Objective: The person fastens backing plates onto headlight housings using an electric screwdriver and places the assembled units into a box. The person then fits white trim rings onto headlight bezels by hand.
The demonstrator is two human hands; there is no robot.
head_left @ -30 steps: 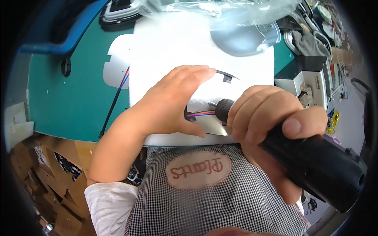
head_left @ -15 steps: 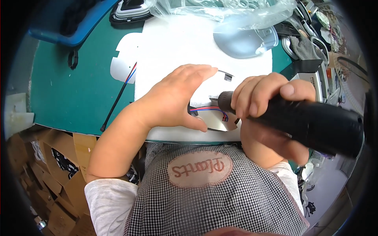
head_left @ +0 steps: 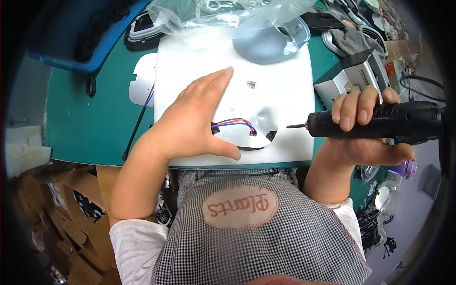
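Driver: one black electric screwdriver [head_left: 380,124] sits in your right hand [head_left: 368,137], fingers wrapped shut around it, tip just beside the panel's right edge.
Panel: one white panel [head_left: 266,102] on a foam pad [head_left: 190,61].
Left hand [head_left: 194,121]: open, flat on the panel, gripping nothing.
Wires: two, red and blue [head_left: 235,123].

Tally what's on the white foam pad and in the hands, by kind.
White panel under the left hand: 1
Red-blue wire lead: 1
Grey dish at the pad's far edge: 1
Black electric screwdriver in the right hand: 1
Total: 4
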